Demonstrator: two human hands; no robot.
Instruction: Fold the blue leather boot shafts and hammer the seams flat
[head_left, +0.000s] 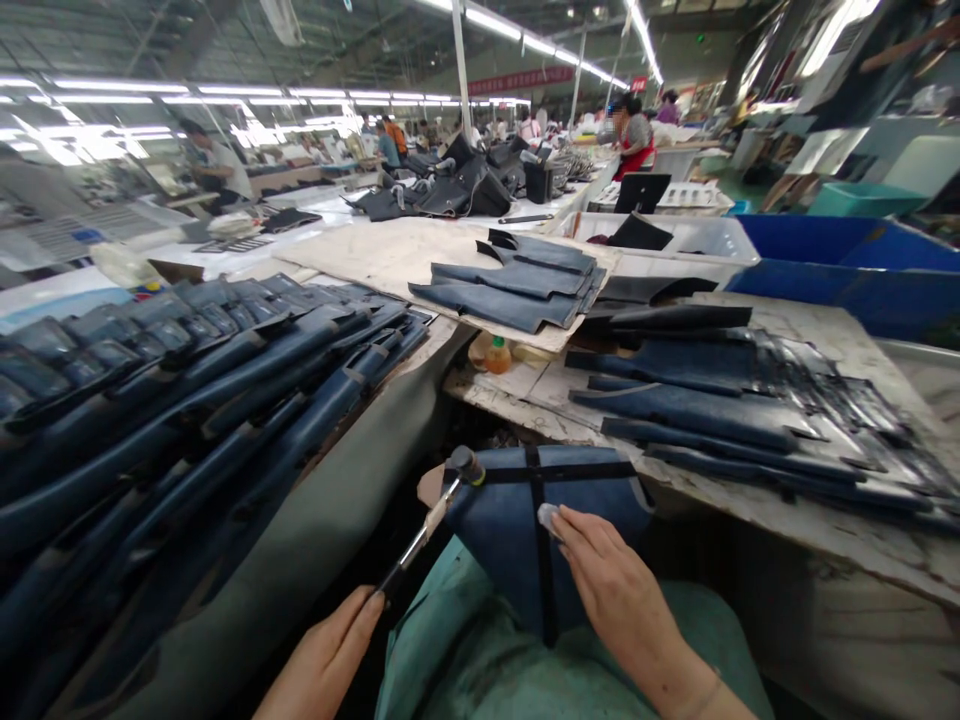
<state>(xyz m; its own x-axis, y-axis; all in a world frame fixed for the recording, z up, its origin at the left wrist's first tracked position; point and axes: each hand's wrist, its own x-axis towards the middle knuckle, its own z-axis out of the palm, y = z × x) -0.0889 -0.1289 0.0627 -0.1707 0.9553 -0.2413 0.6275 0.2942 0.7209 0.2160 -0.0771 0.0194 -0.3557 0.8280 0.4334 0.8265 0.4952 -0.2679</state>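
A long factory hall under strip lights is seen, with a worn bench [847, 345] and stacks [187, 400] of dark blue cut parts. On the lap a dark blue piece [502, 520] is laid, crossed by two black straps [543, 585], one running away from the person, one left to right. It is pressed by the right hand [615, 600], fingers stretched nearly flat. A hammer [424, 530] is gripped at its handle's end by the closed left hand [322, 650]. Its long axis slants up and right, with the head at the piece's upper left corner.
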